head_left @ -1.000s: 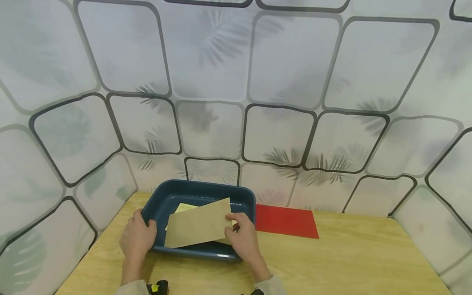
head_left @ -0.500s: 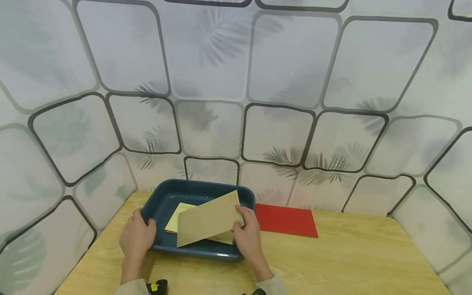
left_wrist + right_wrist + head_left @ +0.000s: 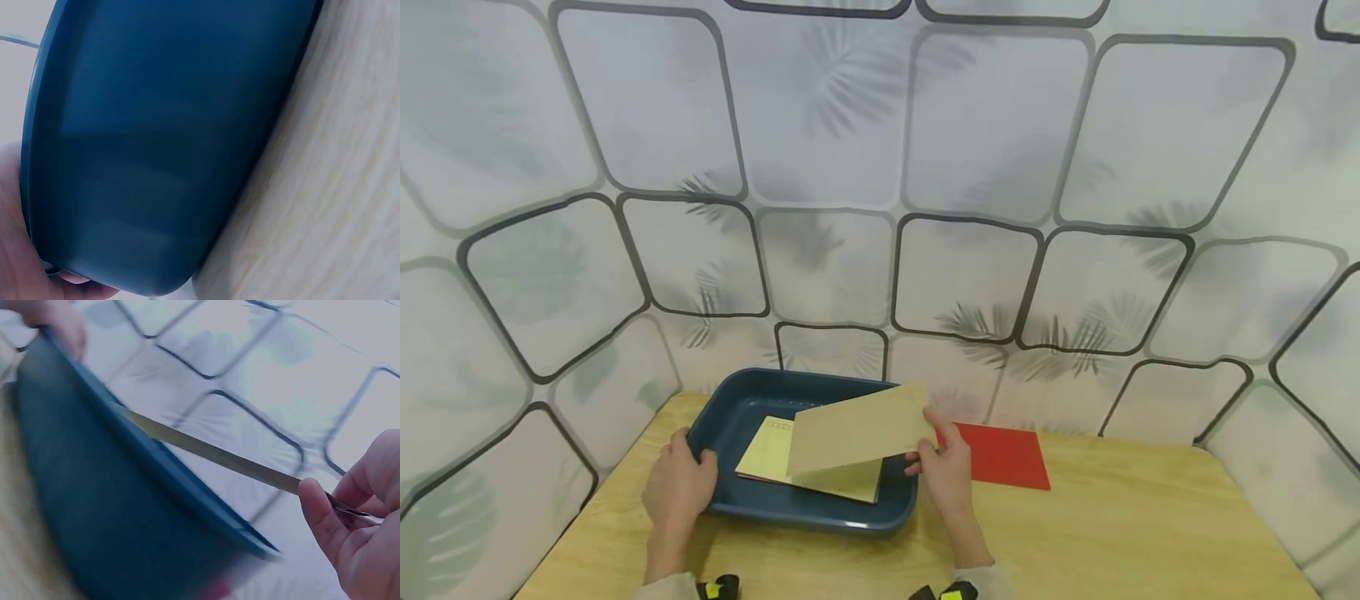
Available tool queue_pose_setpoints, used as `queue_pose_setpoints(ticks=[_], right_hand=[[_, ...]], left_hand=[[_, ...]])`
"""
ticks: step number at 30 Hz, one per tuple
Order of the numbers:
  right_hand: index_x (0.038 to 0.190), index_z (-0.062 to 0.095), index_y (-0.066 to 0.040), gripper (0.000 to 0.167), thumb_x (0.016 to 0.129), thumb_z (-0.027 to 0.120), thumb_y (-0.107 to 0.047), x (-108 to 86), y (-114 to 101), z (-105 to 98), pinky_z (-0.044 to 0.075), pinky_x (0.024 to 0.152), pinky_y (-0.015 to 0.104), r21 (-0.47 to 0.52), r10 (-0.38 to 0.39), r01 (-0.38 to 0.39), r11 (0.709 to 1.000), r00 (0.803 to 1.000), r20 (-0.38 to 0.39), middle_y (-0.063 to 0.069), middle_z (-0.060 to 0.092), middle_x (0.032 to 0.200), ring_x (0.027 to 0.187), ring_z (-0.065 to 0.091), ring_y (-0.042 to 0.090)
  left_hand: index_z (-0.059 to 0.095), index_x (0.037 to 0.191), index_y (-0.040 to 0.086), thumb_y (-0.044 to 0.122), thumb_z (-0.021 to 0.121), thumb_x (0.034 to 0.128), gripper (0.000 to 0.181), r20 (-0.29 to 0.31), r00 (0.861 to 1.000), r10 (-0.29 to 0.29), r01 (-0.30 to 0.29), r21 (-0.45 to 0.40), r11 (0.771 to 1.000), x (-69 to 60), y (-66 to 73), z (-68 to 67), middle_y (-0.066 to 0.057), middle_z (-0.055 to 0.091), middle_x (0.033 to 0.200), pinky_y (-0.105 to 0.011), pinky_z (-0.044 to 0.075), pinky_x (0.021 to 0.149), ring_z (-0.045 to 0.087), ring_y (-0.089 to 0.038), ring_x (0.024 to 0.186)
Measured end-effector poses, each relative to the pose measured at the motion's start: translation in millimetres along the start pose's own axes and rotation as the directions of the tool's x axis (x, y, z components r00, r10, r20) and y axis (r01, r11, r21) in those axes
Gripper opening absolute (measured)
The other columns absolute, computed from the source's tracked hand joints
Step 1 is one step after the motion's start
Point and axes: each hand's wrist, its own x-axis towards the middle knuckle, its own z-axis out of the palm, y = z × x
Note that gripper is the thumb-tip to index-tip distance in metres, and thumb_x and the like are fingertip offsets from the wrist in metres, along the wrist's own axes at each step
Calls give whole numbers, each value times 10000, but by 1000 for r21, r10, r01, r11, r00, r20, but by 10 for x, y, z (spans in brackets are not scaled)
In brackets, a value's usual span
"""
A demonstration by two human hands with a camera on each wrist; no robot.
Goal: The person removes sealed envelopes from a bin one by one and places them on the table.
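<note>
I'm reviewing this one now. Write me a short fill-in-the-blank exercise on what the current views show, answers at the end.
1. In the head view, the left hand grips the dark blue rectangular tray at its ____ end.
2. The right hand pinches the flat tan rectangular paper between its fingers and ____.
3. The pale yellow rectangular paper lies ____, not outside, the tray.
4. In the head view, the flat red rectangular sheet lies to the tray's ____.

Missing words: left; thumb; inside; right.
</note>
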Motion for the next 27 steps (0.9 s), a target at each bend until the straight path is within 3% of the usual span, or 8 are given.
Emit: queue_pose_setpoints(ticks=[3, 9, 17, 27], right_hand=[[1401, 520, 33, 497, 911, 466, 98, 49, -45, -166, 551, 541, 243, 25, 44, -43, 999, 997, -63, 264, 472, 1418, 555, 658, 106], [1401, 549, -28, 488, 930, 462, 66, 142, -36, -485, 544, 548, 239, 37, 111, -107, 994, 983, -144, 124, 459, 1481, 584, 664, 133], [1424, 501, 12, 504, 933, 415, 82, 209, 86, -743, 519, 528, 205, 28, 158, -156, 987, 975, -156, 123, 404, 1522, 574, 623, 74], [1375, 517, 85, 468, 909, 472, 92, 189, 186, -965, 534, 530, 229, -154, 202, -219, 963, 972, -118, 267, 483, 1426, 601, 629, 93]], left_hand=[[342, 1443, -59, 227, 449, 953, 577, -12, 1000, 0, 0, -3, 1000, 4, -39, 7, -366, 479, 1307, -666, 438, 816, 526, -551, 1113], [341, 1437, -79, 220, 444, 949, 581, -16, 1000, 9, -9, 4, 1000, 10, -87, -7, -381, 472, 1304, -666, 436, 819, 525, -563, 1099], [329, 1446, -81, 224, 436, 948, 594, 3, 1000, -2, 2, 10, 1000, 9, -78, -20, -386, 464, 1310, -671, 437, 810, 523, -568, 1104], [326, 1450, -81, 227, 433, 951, 595, 14, 1000, 4, -4, 19, 1000, 23, -25, 1, -383, 459, 1318, -671, 428, 833, 514, -565, 1118]])
